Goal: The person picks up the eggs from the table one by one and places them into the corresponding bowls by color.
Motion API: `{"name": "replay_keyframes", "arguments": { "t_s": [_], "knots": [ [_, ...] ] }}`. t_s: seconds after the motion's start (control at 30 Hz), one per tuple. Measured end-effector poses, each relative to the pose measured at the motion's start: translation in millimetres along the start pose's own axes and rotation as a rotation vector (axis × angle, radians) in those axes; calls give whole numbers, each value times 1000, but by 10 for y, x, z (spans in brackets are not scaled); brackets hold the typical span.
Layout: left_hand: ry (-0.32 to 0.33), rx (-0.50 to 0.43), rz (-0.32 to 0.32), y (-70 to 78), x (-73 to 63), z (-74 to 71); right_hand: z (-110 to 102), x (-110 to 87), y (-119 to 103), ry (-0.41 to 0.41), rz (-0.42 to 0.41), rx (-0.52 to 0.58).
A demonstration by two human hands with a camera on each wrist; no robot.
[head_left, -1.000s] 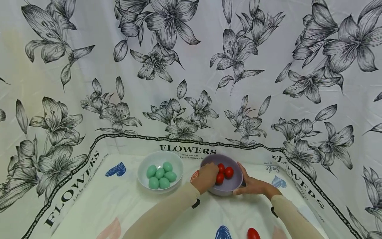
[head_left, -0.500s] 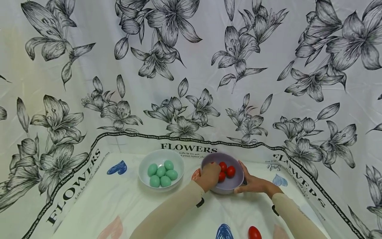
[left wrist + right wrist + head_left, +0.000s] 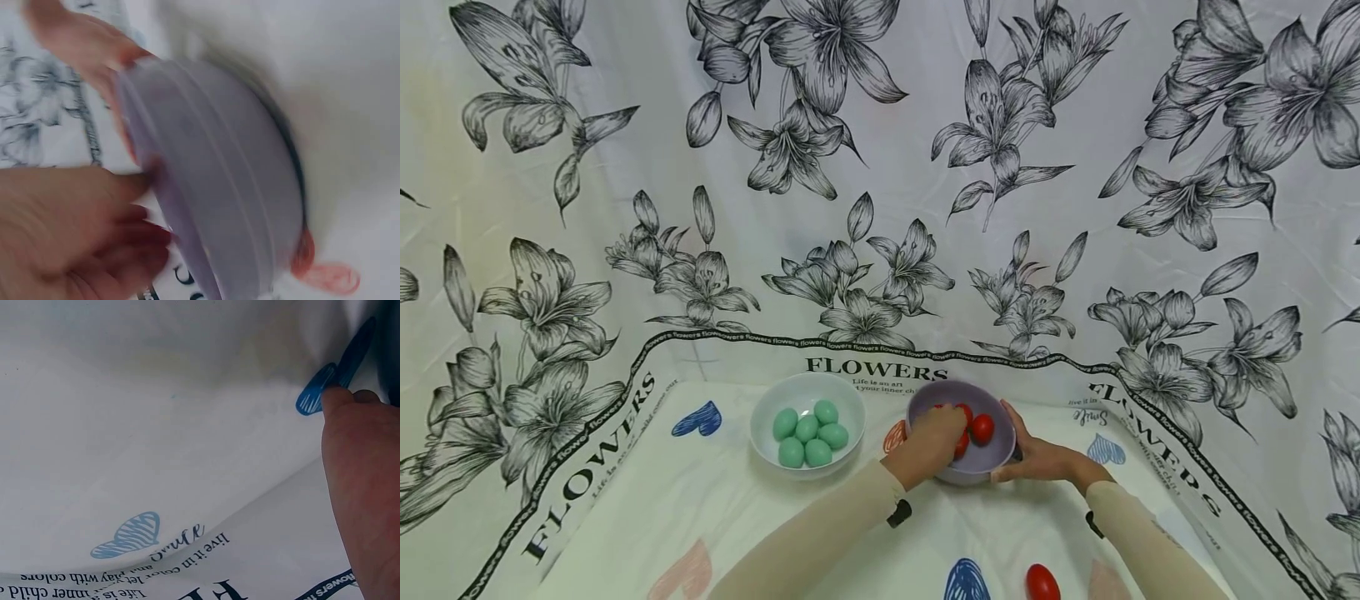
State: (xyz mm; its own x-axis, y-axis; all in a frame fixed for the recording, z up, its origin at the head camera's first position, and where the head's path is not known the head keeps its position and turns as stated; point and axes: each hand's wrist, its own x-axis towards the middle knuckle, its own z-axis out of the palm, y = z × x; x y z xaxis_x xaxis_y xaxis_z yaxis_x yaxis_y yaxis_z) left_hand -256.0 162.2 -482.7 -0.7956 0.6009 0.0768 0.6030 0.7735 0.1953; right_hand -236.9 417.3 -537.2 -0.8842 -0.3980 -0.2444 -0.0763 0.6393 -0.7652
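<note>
In the head view my left hand (image 3: 934, 442) reaches over the near left rim of a purple bowl (image 3: 996, 454), its fingertips down among red eggs (image 3: 982, 429). The left wrist view is blurred; there the left hand's fingers (image 3: 140, 253) bend at the bowl's rim (image 3: 206, 169), and I cannot tell whether they hold an egg. My right hand (image 3: 1037, 460) grips the bowl's right side, thumb at the near side and fingers along the far rim. In the right wrist view only part of the right hand (image 3: 365, 481) shows, at the right edge.
A white bowl (image 3: 760, 454) with several pale green eggs (image 3: 817, 452) stands to the left. One red egg (image 3: 1042, 582) lies on the white cloth (image 3: 865, 550) near the front. A flower-printed curtain (image 3: 880, 275) hangs behind the bowls.
My left hand has shifted right over the purple bowl and covers more of the red eggs. The right hand keeps its place on the bowl. The head view has tilted slightly.
</note>
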Motion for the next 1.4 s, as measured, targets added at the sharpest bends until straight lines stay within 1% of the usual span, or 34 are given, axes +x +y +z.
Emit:
{"name": "replay_keyframes", "arguments": {
  "t_s": [0.07, 0.1, 0.13, 0.2, 0.23, 0.3, 0.33, 0.37, 0.43, 0.47, 0.53, 0.57, 0.63, 0.7, 0.77, 0.87, 0.9, 0.97, 1.07, 1.1, 1.2, 1.3, 1.4],
  "knots": [
    [45, -135, 100, 57, -55, -51, -18, -9, -6, -8, -4, -15],
    [72, -220, 156, 92, -96, -66, -26, -14, -6, -11, -9, -28],
    [106, -294, 217, 134, -143, -70, -32, -21, -3, -9, -26, -52],
    [160, -432, 363, 240, -262, -61, -41, -40, 3, -12, -55, -78],
    [171, -492, 417, 301, -334, -51, -42, -51, 4, -11, -67, -89],
    [182, -578, 502, 429, -481, -2, -44, -72, 13, -4, -102, -119],
    [178, -607, 530, 490, -553, 30, -47, -76, 24, -2, -133, -133],
    [160, -639, 551, 544, -625, 66, -45, -79, 26, -7, -139, -119],
    [123, -686, 568, 629, -752, 158, -42, -82, 27, -11, -142, -101],
    [103, -706, 570, 662, -805, 207, -43, -78, 29, -15, -141, -90],
    [55, -723, 552, 714, -884, 305, -43, -64, 25, -16, -123, -62],
    [18, -748, 536, 729, -910, 355, -43, -58, 21, -15, -96, -43],
    [-40, -766, 499, 753, -942, 471, -43, -50, 27, -10, -71, -37],
    [-133, -807, 424, 776, -953, 587, -43, -49, 39, -3, -58, -30],
    [-213, -832, 365, 792, -947, 710, -38, -55, 56, -3, -53, -29],
    [-301, -843, 303, 825, -935, 862, -22, -57, 73, -1, -48, -24],
    [-321, -826, 291, 839, -932, 905, -15, -55, 77, 2, -47, -21],
    [-343, -790, 278, 865, -942, 969, 3, -46, 82, 5, -45, -19],
    [-405, -749, 198, 929, -967, 1032, 28, -36, 79, 5, -30, -15],
    [-415, -726, 182, 946, -973, 1046, 33, -33, 74, 3, -27, -16],
    [-424, -698, 134, 980, -985, 1069, 36, -21, 56, 5, -30, -28],
    [-402, -696, 145, 977, -985, 1058, 26, -16, 38, 14, -34, -32],
    [-403, -727, 158, 955, -989, 1040, 20, -16, 27, 15, -29, -26]
  ]
}}
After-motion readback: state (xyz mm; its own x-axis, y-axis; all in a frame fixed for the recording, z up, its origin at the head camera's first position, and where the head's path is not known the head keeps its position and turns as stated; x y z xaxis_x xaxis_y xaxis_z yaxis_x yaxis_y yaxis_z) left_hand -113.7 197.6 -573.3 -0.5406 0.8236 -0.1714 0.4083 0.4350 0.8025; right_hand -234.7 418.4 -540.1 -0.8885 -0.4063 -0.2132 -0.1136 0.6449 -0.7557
